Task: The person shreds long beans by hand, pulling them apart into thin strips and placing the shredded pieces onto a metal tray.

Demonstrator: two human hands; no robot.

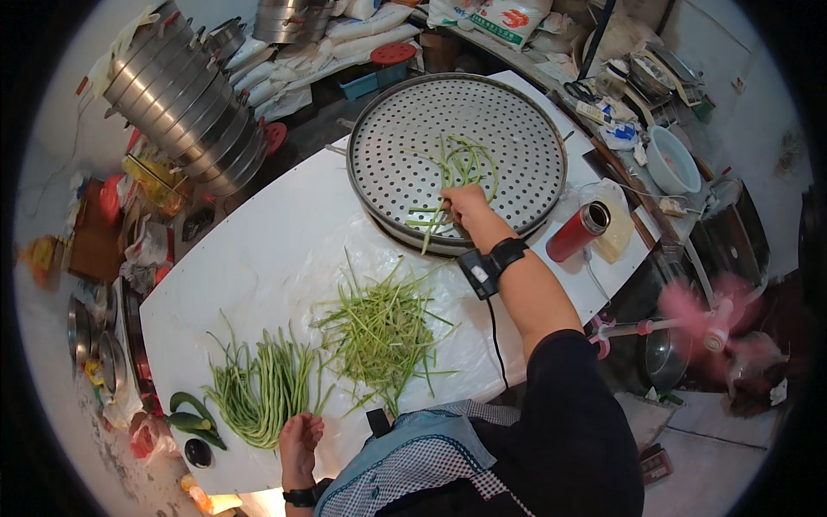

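Observation:
My right hand (464,201) is closed around several long green beans (471,155) over a large round perforated metal steamer tray (387,142). The beans lie curled on the tray, some ends poking out below the fist. My left hand (301,432) is at the table's near edge, fingers curled, beside a bundle of long green beans (261,381); whether its fingertips hold a bean cannot be told. Between the bundle and the tray, a loose heap of thin cut green pieces (381,323) lies on clear plastic film.
An open red flask (577,231) stands right of the tray, near a plastic bag (614,223). Green cucumber-like vegetables (190,420) and a dark round object (198,453) lie at the white table's (194,310) left corner. A pink fan (711,323) spins at the right. Stacked steamers (187,103) stand behind left.

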